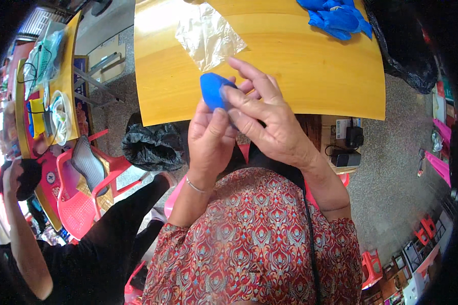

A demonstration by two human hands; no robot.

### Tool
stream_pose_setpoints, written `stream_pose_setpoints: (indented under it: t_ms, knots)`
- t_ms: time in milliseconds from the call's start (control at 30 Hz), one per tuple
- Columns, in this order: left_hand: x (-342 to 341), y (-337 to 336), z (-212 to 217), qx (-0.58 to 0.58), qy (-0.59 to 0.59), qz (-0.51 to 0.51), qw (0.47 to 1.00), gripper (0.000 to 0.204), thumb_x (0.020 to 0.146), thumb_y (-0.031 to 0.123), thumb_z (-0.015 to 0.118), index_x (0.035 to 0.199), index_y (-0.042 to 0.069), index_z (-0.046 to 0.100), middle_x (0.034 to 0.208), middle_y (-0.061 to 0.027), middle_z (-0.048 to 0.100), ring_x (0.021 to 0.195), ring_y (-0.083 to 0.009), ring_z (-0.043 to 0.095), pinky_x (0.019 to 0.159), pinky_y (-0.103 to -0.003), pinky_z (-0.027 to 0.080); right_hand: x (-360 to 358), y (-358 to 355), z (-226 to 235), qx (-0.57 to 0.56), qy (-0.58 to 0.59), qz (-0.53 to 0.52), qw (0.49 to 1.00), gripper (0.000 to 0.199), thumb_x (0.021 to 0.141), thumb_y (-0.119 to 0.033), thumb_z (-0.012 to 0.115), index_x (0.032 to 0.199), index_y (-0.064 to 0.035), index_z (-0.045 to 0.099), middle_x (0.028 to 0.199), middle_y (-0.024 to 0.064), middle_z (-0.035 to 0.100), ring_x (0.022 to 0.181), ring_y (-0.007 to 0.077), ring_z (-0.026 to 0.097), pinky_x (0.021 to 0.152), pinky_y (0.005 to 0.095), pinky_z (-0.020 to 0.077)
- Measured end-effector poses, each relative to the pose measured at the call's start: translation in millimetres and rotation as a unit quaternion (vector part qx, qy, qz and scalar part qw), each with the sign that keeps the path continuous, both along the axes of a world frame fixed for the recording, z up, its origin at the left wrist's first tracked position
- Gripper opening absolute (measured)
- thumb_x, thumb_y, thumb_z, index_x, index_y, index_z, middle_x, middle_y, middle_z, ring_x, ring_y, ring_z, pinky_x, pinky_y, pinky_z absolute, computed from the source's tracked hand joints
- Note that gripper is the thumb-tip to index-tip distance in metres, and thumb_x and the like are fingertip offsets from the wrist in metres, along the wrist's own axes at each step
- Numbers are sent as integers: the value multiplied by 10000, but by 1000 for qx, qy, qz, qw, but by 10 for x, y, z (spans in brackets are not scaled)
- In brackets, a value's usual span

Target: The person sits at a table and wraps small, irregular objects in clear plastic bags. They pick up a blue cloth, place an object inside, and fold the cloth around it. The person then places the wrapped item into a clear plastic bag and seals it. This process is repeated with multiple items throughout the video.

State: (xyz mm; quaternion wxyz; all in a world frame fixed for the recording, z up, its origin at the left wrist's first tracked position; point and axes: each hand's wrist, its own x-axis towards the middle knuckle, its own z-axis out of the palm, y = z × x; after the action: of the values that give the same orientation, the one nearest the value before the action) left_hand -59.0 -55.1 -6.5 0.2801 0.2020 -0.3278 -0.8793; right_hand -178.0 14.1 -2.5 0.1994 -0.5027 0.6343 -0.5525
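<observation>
A smooth blue piece [213, 89], rounded with a blunt point, is held up in front of the near edge of the yellow table [300, 81]. I cannot tell what it is made of. My left hand [207, 129] grips it from below, thumb on the near side. My right hand [272, 119] has its thumb and index finger pressed on the piece's right side, the other fingers lifted and loosely spread. Beyond my hands a crumpled clear plastic bag [211, 35] lies on the tabletop.
Crumpled blue sheet-like pieces [336, 20] lie at the table's far right. A black plastic bag [152, 145] hangs or stands below the near left edge; another black bag [402, 46] is at the right. A person in black [86, 259] sits at left near a red chair [79, 213].
</observation>
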Motion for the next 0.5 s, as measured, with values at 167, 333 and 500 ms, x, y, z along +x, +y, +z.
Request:
stream_pose_setpoints:
  t_ms: [167,333,500]
  knots:
    - [89,12,29,-1,-29,13,999,514,952,198,544,1364,-42,350,1367,-275,426,1266,-349,459,1047,-457,393,-165,70,109,-20,35,24,999,313,794,-143,709,1098,-71,681,1283,137,546,1101,278,530,923,381,431]
    - [103,26,-16,-21,-63,34,997,476,961,197,523,1352,-32,381,1358,-248,451,1258,-342,468,1035,-453,405,-140,76,137,-69,126,-61,988,293,770,-173,740,1055,-112,704,1228,131,581,1087,292,544,918,391,440]
    - [44,53,99,15,2,1,1000,555,984,306,468,1389,-44,320,1395,-233,416,1267,-359,452,1063,-460,366,-144,120,61,-76,214,-7,974,369,766,-299,737,1093,-136,688,1267,146,549,1124,327,519,938,420,418]
